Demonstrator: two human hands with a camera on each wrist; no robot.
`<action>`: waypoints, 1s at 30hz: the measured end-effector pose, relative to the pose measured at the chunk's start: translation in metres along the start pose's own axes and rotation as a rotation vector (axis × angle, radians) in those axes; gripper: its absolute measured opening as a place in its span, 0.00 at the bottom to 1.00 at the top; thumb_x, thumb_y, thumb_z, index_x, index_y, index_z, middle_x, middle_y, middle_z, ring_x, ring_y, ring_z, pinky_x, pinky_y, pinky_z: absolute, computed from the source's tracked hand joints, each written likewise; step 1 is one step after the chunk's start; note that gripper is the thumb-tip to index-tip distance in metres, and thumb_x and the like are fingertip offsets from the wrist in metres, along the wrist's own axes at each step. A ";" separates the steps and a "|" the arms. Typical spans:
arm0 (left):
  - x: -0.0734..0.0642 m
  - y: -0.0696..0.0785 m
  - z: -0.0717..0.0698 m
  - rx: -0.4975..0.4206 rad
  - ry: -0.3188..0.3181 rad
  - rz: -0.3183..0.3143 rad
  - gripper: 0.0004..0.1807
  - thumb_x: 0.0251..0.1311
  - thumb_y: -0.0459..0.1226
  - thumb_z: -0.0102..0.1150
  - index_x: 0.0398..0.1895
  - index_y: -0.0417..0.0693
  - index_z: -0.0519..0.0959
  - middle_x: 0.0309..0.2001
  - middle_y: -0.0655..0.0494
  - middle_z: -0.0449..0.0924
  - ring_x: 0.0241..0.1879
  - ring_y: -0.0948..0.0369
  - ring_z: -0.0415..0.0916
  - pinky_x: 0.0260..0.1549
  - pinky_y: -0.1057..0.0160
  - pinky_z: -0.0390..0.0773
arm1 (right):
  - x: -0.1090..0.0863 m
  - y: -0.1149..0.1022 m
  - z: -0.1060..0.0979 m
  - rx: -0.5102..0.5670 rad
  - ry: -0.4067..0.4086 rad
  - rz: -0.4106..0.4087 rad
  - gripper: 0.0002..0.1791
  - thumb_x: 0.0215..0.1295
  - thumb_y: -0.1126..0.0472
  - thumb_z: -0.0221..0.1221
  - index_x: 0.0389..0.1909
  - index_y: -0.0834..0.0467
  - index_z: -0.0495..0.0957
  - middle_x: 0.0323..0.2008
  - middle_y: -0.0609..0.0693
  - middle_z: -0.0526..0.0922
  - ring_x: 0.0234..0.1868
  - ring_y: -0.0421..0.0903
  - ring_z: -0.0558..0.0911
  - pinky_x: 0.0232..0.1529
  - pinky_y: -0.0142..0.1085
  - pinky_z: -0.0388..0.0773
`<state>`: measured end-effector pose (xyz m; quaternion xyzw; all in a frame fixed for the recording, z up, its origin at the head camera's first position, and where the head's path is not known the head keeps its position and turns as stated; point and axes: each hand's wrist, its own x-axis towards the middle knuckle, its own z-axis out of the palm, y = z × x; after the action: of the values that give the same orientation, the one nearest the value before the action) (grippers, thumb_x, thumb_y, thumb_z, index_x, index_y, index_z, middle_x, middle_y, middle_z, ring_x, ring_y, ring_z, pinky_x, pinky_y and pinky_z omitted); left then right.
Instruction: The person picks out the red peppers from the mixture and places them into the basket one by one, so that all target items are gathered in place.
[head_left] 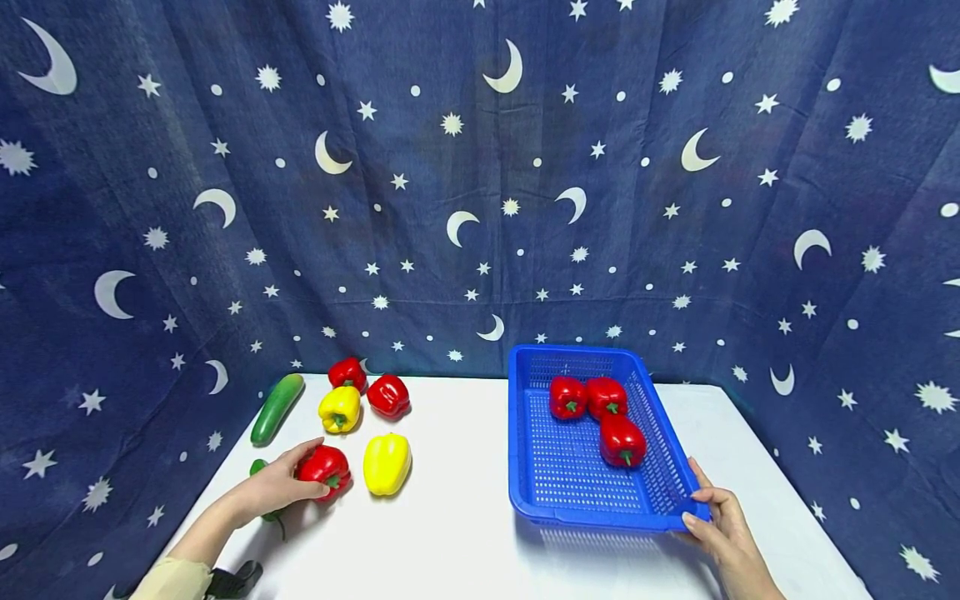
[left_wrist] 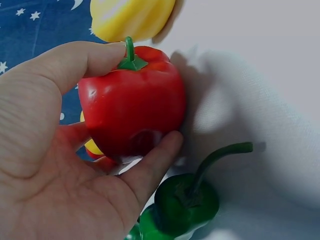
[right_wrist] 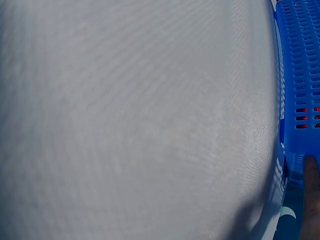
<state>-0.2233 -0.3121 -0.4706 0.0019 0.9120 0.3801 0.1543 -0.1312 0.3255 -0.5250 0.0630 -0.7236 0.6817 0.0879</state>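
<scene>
A: Which step was in hand?

B: By my judgement, it was the picking up of one red pepper (head_left: pixel 327 468). The left grip (head_left: pixel 279 485) was clamped on it, with the thumb close to its stem. (Whether its underside touched the bench (head_left: pixel 465 475), I could not tell.)

A: And what did the next move call for?

B: I believe it called for a careful, straight lift, because a green pepper (left_wrist: pixel 175 212) lay just beside that grip, and a yellow pepper (head_left: pixel 387 464) lay near, to its right.

A: Was there any container?

B: Yes, one blue basket (head_left: pixel 592 519), well to the right of the left grip. The right grip (head_left: pixel 723 531) was clamped on its nearest corner. Inside, three red peppers (head_left: pixel 622 440) lay beyond this grip and to its left.
</scene>
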 end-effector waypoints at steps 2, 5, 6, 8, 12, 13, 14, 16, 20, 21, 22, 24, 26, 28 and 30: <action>0.000 0.000 0.000 0.005 -0.001 -0.003 0.51 0.58 0.46 0.72 0.78 0.38 0.56 0.66 0.31 0.68 0.61 0.41 0.70 0.55 0.38 0.75 | 0.000 0.000 0.000 0.002 -0.001 -0.011 0.15 0.77 0.70 0.49 0.56 0.66 0.55 0.82 0.56 0.39 0.60 0.20 0.67 0.48 0.30 0.81; 0.000 0.000 -0.001 0.010 -0.002 -0.003 0.51 0.58 0.47 0.71 0.78 0.38 0.56 0.66 0.31 0.68 0.61 0.40 0.69 0.55 0.37 0.75 | 0.000 0.001 0.000 0.007 -0.003 -0.018 0.15 0.77 0.70 0.49 0.56 0.67 0.54 0.83 0.55 0.40 0.61 0.20 0.67 0.48 0.30 0.81; 0.000 0.000 -0.001 0.011 -0.002 -0.003 0.51 0.58 0.47 0.71 0.78 0.38 0.56 0.66 0.31 0.68 0.61 0.40 0.69 0.55 0.37 0.74 | -0.001 0.001 0.000 0.008 -0.004 -0.018 0.15 0.77 0.70 0.49 0.56 0.67 0.54 0.83 0.55 0.40 0.61 0.20 0.67 0.48 0.30 0.81; 0.001 0.000 -0.002 0.010 -0.002 -0.005 0.50 0.58 0.47 0.71 0.78 0.38 0.56 0.66 0.30 0.68 0.62 0.39 0.69 0.55 0.37 0.74 | 0.000 0.001 0.000 0.011 -0.003 -0.016 0.15 0.77 0.70 0.49 0.56 0.66 0.55 0.83 0.54 0.40 0.61 0.20 0.67 0.49 0.30 0.81; 0.002 -0.001 -0.002 0.014 -0.003 -0.016 0.50 0.58 0.47 0.72 0.78 0.38 0.57 0.66 0.30 0.68 0.62 0.39 0.69 0.55 0.36 0.74 | 0.000 0.001 0.000 0.012 -0.009 -0.004 0.15 0.78 0.69 0.49 0.56 0.66 0.54 0.83 0.53 0.40 0.61 0.20 0.67 0.49 0.30 0.81; 0.002 -0.001 -0.002 0.015 -0.004 -0.018 0.50 0.58 0.47 0.72 0.78 0.38 0.57 0.66 0.30 0.68 0.62 0.39 0.69 0.55 0.36 0.74 | 0.000 0.001 0.000 0.012 -0.011 0.001 0.15 0.78 0.69 0.49 0.56 0.65 0.55 0.83 0.52 0.40 0.60 0.20 0.67 0.49 0.30 0.81; 0.002 -0.001 -0.002 0.016 -0.003 -0.019 0.50 0.58 0.47 0.72 0.78 0.38 0.57 0.66 0.31 0.68 0.62 0.39 0.69 0.55 0.36 0.74 | 0.000 0.001 0.000 0.013 -0.014 0.003 0.15 0.78 0.69 0.49 0.56 0.65 0.54 0.83 0.52 0.40 0.60 0.20 0.67 0.49 0.30 0.81; 0.002 -0.001 -0.003 0.016 -0.004 -0.018 0.50 0.58 0.47 0.72 0.78 0.39 0.57 0.66 0.31 0.69 0.61 0.40 0.69 0.55 0.37 0.75 | -0.001 0.001 0.000 0.012 -0.016 0.000 0.15 0.78 0.69 0.49 0.56 0.65 0.54 0.83 0.52 0.40 0.60 0.20 0.67 0.49 0.30 0.81; 0.000 -0.001 -0.003 0.018 -0.001 -0.001 0.51 0.57 0.46 0.73 0.78 0.39 0.57 0.65 0.31 0.69 0.61 0.40 0.70 0.55 0.38 0.75 | -0.001 0.002 0.000 0.016 -0.016 -0.017 0.15 0.78 0.70 0.49 0.56 0.66 0.54 0.83 0.53 0.40 0.61 0.20 0.67 0.49 0.30 0.81; 0.000 0.000 -0.003 0.021 0.001 0.000 0.51 0.57 0.47 0.73 0.78 0.39 0.57 0.65 0.31 0.70 0.61 0.41 0.70 0.55 0.38 0.75 | -0.001 0.002 0.000 0.016 -0.016 -0.018 0.15 0.78 0.70 0.49 0.56 0.66 0.54 0.83 0.52 0.40 0.61 0.20 0.67 0.49 0.30 0.81; 0.000 0.000 -0.004 0.024 0.004 0.001 0.51 0.57 0.47 0.73 0.78 0.39 0.57 0.65 0.31 0.70 0.61 0.41 0.70 0.55 0.38 0.75 | -0.001 0.002 0.000 0.013 -0.017 -0.017 0.15 0.78 0.70 0.49 0.56 0.66 0.54 0.83 0.52 0.40 0.61 0.20 0.67 0.49 0.30 0.81; -0.001 0.000 -0.004 0.024 0.004 0.004 0.50 0.58 0.47 0.72 0.78 0.38 0.57 0.65 0.30 0.69 0.61 0.40 0.70 0.55 0.38 0.75 | 0.000 0.002 0.000 0.006 -0.014 -0.013 0.15 0.78 0.69 0.49 0.56 0.65 0.55 0.83 0.52 0.40 0.61 0.20 0.66 0.49 0.30 0.80; -0.001 0.001 -0.004 0.024 0.005 -0.005 0.50 0.58 0.48 0.72 0.78 0.39 0.58 0.65 0.30 0.69 0.61 0.40 0.70 0.54 0.37 0.75 | 0.000 0.001 0.000 -0.002 -0.014 0.000 0.15 0.78 0.68 0.49 0.56 0.63 0.55 0.83 0.51 0.40 0.60 0.19 0.66 0.50 0.29 0.80; -0.001 0.001 -0.004 0.023 0.003 -0.006 0.50 0.58 0.48 0.72 0.78 0.39 0.58 0.66 0.30 0.68 0.61 0.39 0.69 0.54 0.37 0.75 | 0.000 0.001 0.000 -0.004 -0.010 0.003 0.15 0.78 0.68 0.50 0.56 0.64 0.55 0.83 0.53 0.40 0.60 0.20 0.66 0.49 0.29 0.80; -0.001 0.001 -0.005 0.020 0.000 -0.006 0.50 0.58 0.48 0.72 0.78 0.39 0.58 0.66 0.29 0.68 0.61 0.39 0.69 0.54 0.37 0.75 | 0.000 0.000 0.000 -0.002 -0.007 0.005 0.15 0.78 0.68 0.50 0.56 0.64 0.54 0.83 0.54 0.39 0.60 0.20 0.66 0.49 0.29 0.80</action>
<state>-0.2239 -0.3147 -0.4666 0.0004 0.9158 0.3703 0.1553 -0.1315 0.3255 -0.5254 0.0636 -0.7249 0.6808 0.0837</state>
